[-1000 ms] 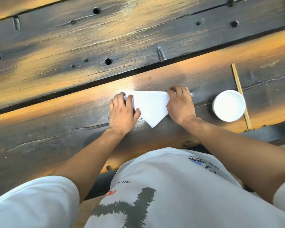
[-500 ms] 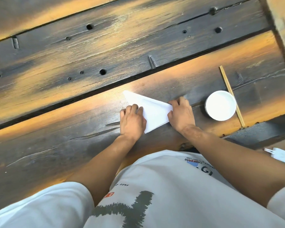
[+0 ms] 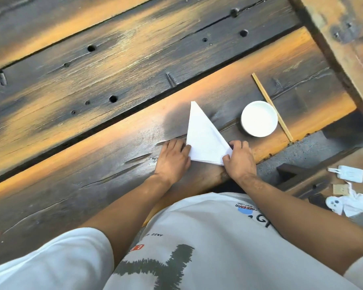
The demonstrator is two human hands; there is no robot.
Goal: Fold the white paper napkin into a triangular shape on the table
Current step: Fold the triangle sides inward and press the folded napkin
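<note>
On the dark plank worktop (image 3: 92, 143), the left hand (image 3: 173, 159) lay flat near the near edge, its grip open, fingertips pressing down the left corner of the white paper napkin (image 3: 203, 141) rather than clasping it. The napkin sat close to the worktop's near edge, towards the right-hand end. It was already a clean triangle of several layers, one long point reaching away towards the far edge and its short side along the near edge between the two hands. A second earlier the same triangle had lain with its point aimed at the person; it had since been turned round, so the point now faced away. The right hand (image 3: 239, 160) had its grip nearly closed, thumb and fingers pinching the napkin's near-right corner, apparently lining up the layered edges. Just beyond it stood a white bowl (image 3: 259, 118), near the napkin but not touching it, with a chopstick (image 3: 270, 105) lying against its far-right side.

Judging by the shape, the folding looked essentially done; what remained seemed to be squaring the layers and firming the creases before letting go.
</note>
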